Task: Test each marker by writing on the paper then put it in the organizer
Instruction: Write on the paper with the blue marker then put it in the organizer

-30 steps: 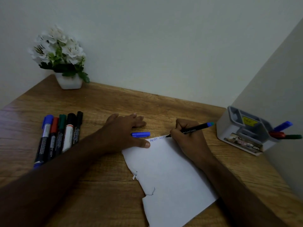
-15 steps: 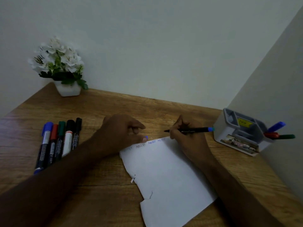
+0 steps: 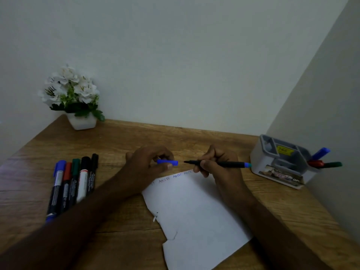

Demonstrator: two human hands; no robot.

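Right hand (image 3: 216,162) gripped the pen (image 3: 218,163) above the paper's (image 3: 196,211) top edge, long axis near level, tip pointing left at the blue cap (image 3: 168,162), tail toward the organizer (image 3: 280,162). Left hand (image 3: 148,164) pinched that cap, open end facing the tip, a small gap between. Five markers (image 3: 74,184) lay side by side on the counter (image 3: 126,139), far left.

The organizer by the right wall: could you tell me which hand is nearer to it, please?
Right. The right hand sits just left of the organizer; the left hand is farther left.
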